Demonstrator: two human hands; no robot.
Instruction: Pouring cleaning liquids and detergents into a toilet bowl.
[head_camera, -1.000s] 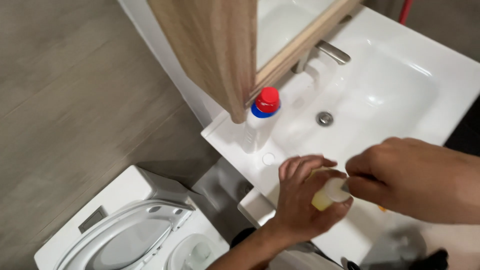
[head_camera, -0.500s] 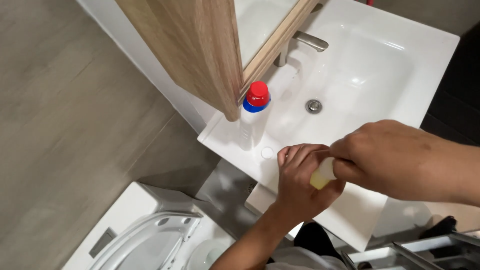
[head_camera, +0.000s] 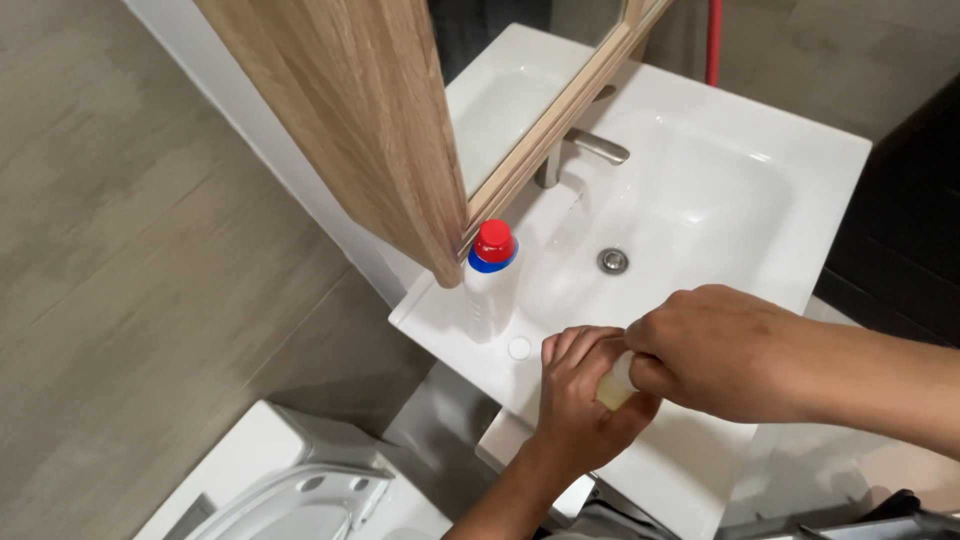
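A small pale yellowish object (head_camera: 616, 382) is gripped at the sink's front rim (head_camera: 700, 470), wrapped from below by the left hand (head_camera: 580, 400) and pinched from the right by the right hand (head_camera: 715, 350), its long axis hidden beneath clenched fingers (head_camera: 575, 345).

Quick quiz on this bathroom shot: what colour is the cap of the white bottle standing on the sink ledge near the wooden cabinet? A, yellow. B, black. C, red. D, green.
C: the white bottle on the sink ledge, just below the wooden cabinet, has a red cap above a blue collar, while both hands work apart from it at the front edge.
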